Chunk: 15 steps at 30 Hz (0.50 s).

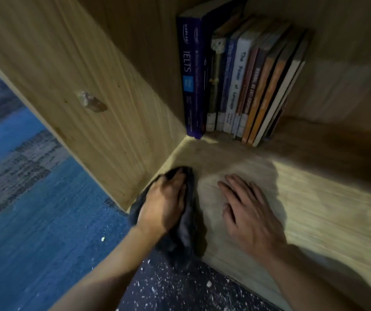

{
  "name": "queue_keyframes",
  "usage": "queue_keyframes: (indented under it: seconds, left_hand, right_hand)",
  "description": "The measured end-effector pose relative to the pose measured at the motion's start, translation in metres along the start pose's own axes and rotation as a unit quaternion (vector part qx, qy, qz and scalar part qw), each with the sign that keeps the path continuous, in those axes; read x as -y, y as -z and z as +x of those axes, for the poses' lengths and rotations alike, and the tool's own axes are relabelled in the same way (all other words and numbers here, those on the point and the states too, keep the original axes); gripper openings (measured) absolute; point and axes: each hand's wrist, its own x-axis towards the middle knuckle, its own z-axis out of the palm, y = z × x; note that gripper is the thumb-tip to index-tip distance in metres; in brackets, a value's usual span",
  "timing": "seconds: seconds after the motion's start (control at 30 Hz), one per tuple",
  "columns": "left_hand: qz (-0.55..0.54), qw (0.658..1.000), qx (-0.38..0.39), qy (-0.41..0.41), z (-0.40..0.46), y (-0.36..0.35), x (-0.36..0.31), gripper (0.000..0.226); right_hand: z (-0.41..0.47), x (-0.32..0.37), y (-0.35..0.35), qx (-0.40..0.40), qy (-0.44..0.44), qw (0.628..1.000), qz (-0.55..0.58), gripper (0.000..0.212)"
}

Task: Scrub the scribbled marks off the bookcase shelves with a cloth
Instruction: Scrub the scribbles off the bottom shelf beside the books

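A dark grey cloth (pixel 185 234) lies bunched on the wooden bookcase shelf (pixel 314 212), near its front left corner by the side panel (pixel 85 90). My left hand (pixel 163 205) presses down on the cloth, fingers bent over its far end. My right hand (pixel 249 212) rests flat on the bare shelf just to the right, fingers straight and spread. No scribbled marks show clearly on the shelf; the picture is dim and blurred.
Several books (pixel 236 81) stand upright at the back left of the shelf, leaning slightly. A smudge or knot (pixel 91 102) sits on the side panel. Blue carpet (pixel 34 221) with white specks lies below the shelf's front edge.
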Motion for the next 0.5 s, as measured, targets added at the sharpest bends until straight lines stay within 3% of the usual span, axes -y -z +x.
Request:
queue_keyframes:
  seconds: [0.17,0.3,0.4,0.5]
  left_hand:
    - [0.005,0.994,-0.009,0.104,0.100,-0.033,-0.009,0.042]
    - [0.001,0.999,-0.017,0.027,0.031,-0.017,0.007,0.043]
    - [0.017,0.998,-0.018,0.056,0.044,-0.013,0.016,0.043]
    - [0.037,0.994,-0.015,0.105,0.098,-0.037,-0.015,0.044]
  right_hand:
    - [0.003,-0.002,-0.003,-0.001,0.009,1.000,0.004,0.056]
    - [0.000,-0.001,-0.001,0.012,0.001,1.000,0.001,0.060]
    - [-0.001,0.001,0.006,0.021,0.001,1.000,0.005,0.061]
    - [0.000,0.003,0.009,0.009,0.000,1.000,0.022,0.059]
